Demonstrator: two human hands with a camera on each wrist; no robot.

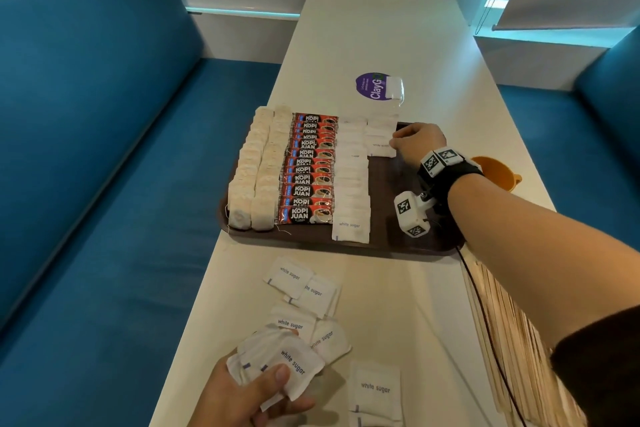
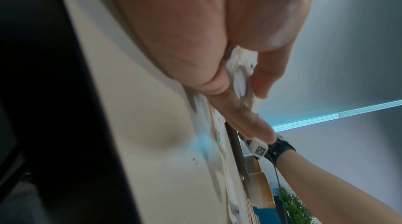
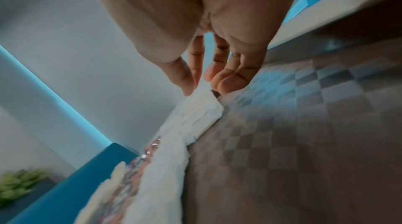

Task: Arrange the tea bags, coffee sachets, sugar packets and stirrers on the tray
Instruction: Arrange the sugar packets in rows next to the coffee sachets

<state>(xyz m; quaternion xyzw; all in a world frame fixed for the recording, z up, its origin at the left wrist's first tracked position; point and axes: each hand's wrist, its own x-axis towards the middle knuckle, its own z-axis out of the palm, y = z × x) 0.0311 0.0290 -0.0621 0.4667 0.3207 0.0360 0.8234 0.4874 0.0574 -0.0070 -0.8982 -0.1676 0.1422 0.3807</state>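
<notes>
**Brown tray, red sachets, white packets**

The tray (image 1: 408,246) was dark brown, with a faint chequered texture in the right wrist view. The coffee sachets (image 1: 309,168) were red and black with white lettering. The tea bags (image 1: 254,170) were off-white. The sugar packets (image 1: 351,184) were white with pale blue print and a small blue bar. The table (image 1: 398,45) was cream, the bench (image 1: 104,149) teal blue, the sticker (image 1: 372,87) purple with white letters, the stirrers (image 1: 509,333) pale wood, the cup (image 1: 497,173) orange. The wrist markers (image 1: 412,215) were black-and-white squares.
</notes>
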